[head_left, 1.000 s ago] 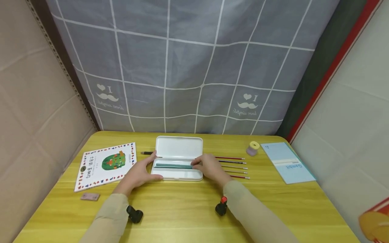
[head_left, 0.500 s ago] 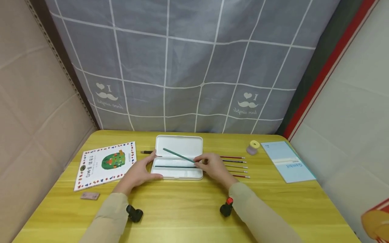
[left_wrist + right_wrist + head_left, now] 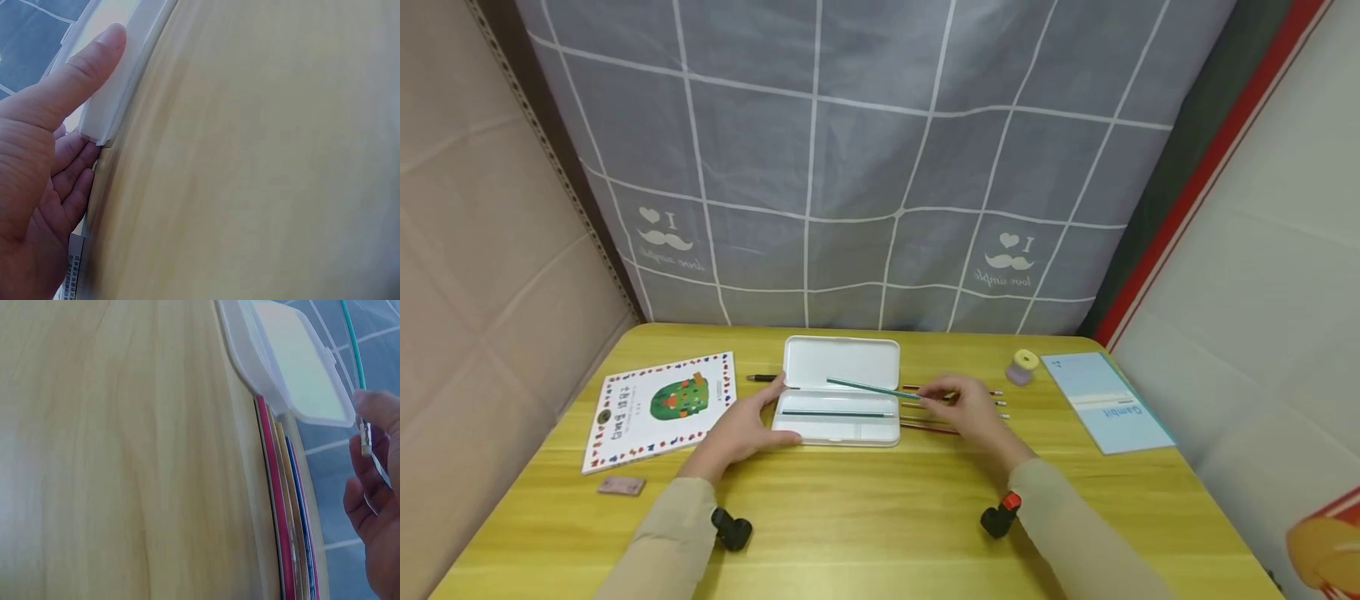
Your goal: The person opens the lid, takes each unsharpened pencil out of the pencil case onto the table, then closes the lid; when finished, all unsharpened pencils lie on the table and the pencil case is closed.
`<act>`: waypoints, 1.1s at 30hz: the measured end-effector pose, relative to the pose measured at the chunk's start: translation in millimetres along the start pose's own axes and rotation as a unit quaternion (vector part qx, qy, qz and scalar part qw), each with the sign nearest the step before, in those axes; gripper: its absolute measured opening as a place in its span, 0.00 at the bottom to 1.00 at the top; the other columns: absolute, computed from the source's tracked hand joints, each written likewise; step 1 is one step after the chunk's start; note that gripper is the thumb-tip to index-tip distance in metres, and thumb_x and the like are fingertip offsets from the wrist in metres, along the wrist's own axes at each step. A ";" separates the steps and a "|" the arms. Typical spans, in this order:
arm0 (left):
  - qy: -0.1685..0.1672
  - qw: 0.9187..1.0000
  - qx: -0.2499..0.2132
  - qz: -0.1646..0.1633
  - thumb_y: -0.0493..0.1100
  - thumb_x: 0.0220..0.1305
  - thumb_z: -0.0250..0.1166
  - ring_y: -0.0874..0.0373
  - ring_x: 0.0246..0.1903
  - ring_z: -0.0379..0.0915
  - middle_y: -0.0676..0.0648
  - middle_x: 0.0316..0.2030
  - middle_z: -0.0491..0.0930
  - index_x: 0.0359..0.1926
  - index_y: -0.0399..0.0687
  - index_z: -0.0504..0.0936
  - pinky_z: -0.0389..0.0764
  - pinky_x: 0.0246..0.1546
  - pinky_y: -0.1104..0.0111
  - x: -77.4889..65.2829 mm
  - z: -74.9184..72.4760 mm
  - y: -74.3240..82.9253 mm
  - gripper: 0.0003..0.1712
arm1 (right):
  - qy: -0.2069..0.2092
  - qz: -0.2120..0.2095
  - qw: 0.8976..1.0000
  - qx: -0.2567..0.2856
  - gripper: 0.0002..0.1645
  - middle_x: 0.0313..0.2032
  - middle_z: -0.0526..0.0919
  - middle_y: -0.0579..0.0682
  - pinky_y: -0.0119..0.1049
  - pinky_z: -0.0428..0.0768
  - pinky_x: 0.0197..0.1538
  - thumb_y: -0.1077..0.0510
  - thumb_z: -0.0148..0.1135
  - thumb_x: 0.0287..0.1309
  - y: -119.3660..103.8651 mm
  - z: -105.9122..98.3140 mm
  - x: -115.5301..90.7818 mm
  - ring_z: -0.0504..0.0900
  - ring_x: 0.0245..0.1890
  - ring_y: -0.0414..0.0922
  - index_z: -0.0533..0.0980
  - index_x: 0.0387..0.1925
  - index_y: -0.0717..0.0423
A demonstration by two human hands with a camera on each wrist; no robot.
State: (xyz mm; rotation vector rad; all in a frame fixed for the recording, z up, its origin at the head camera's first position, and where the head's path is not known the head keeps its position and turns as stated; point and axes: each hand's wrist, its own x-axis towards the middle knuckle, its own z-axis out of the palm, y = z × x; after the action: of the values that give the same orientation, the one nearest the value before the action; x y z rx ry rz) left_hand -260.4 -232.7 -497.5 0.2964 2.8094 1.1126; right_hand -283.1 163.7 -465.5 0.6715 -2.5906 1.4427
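Note:
A white pencil case [image 3: 837, 432] lies with its lid [image 3: 842, 363] folded back on the table. One green pencil [image 3: 835, 413] rests lengthwise inside its tray. My left hand [image 3: 745, 427] holds the case's left end, thumb at the front and fingers at the side; in the left wrist view the thumb [image 3: 87, 72] reaches over the white edge. Between thumb and fingertips, my right hand [image 3: 966, 410] pinches a second green pencil [image 3: 868, 386] by its eraser end. That pencil is raised to the right of the case, its far end pointing left across the lid.
Several pencils [image 3: 931, 428] lie side by side right of the case, partly hidden by my right hand. A black pen [image 3: 762, 377], a picture book [image 3: 662, 408] and an eraser [image 3: 621, 485] are left. A yellow-topped container [image 3: 1022, 367] and a blue notebook [image 3: 1108, 404] are right.
My right hand has lifted one green pencil out of the tray and moved it rightward, clear of the tray. The left hand stays at the case's left end.

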 end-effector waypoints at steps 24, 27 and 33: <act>0.001 1.000 0.010 -0.002 0.72 0.49 0.78 0.30 0.73 0.59 0.44 0.77 0.65 0.85 0.63 0.48 0.67 0.66 0.35 1.9 1.4 -2.0 0.71 | 0.007 -0.043 0.998 -0.040 0.08 0.33 0.85 0.48 0.33 0.70 0.29 0.67 0.74 0.60 47.5 -72.3 -64.0 0.71 0.26 0.43 0.90 0.38 0.52; -0.002 1.000 0.009 -0.002 0.73 0.49 0.78 0.30 0.73 0.59 0.43 0.77 0.64 0.85 0.62 0.48 0.68 0.66 0.35 1.6 1.4 -1.7 0.71 | 0.006 -0.053 0.998 -0.046 0.09 0.33 0.86 0.48 0.32 0.71 0.29 0.68 0.76 0.58 53.9 -74.5 -70.5 0.73 0.27 0.43 0.90 0.36 0.52; -0.001 1.000 0.006 -0.004 0.72 0.49 0.78 0.31 0.74 0.58 0.44 0.77 0.64 0.85 0.63 0.48 0.67 0.67 0.35 1.2 1.1 -1.2 0.71 | 0.001 -0.045 0.997 -0.056 0.09 0.33 0.87 0.45 0.31 0.74 0.31 0.66 0.78 0.56 62.4 -73.3 -80.9 0.75 0.29 0.42 0.90 0.36 0.48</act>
State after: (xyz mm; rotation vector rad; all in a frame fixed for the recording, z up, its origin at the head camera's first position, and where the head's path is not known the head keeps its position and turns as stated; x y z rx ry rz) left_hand -261.6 -232.6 -499.1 0.2879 2.8140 1.0934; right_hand -246.0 279.2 -498.2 0.7598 -2.5806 1.2601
